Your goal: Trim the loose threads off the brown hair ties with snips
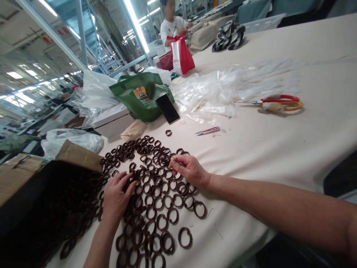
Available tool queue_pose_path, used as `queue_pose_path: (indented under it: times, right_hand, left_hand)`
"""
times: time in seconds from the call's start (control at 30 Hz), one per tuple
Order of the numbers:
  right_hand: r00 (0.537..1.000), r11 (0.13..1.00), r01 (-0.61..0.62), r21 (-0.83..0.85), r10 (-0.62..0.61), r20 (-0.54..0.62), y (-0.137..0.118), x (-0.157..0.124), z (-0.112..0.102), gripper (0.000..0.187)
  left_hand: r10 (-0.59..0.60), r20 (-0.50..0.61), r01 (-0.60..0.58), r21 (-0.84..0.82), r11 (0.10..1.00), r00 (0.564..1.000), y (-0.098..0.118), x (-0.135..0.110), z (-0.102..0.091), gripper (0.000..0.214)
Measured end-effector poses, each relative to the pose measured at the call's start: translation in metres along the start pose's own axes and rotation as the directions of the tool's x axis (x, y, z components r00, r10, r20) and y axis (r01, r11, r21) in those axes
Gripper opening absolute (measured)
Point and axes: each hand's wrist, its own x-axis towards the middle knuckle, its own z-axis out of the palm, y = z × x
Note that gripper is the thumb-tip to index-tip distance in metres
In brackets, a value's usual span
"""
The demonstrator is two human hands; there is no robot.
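Observation:
Several dark brown rings (156, 193) lie spread over the cream cloth table (264, 149). My left hand (115, 197) rests on the rings at the spread's left side, fingers bent and pressed onto them. My right hand (189, 169) sits at the right side of the spread, thumb and fingers pinched on a ring at the upper part of the pile. One single ring (168, 132) lies apart, farther back.
A cardboard box (41, 193) full of dark rings stands at the left. Behind are a green bag (139, 95), black phone (167, 108), white box (111, 121), clear plastic bags (223, 87), pink snips (208, 130), red-handled scissors (279, 102), a red bag (182, 56). A person stands at the far end.

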Motion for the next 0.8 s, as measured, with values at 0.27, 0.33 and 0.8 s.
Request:
queue_pose_path:
  times: [0.27, 0.33, 0.8]
  right_hand:
    - [1.000, 1.000, 0.004, 0.003, -0.004, 0.004, -0.001, 0.001, -0.001, 0.036]
    - [1.000, 1.000, 0.014, -0.012, -0.014, 0.001, -0.002, 0.001, -0.001, 0.035]
    - [0.996, 0.993, 0.086, -0.077, -0.086, 0.000, 0.002, 0.002, 0.000, 0.038]
  left_hand:
    - [0.191, 0.102, -0.175, -0.142, 0.974, 0.976, 0.092, 0.030, 0.008, 0.021]
    - [0.189, 0.136, -0.178, -0.088, 0.980, 0.973, 0.100, 0.031, 0.013, 0.014]
    - [-0.233, -0.087, 0.179, -0.403, 0.898, 0.969, 0.125, -0.020, -0.012, 0.012]
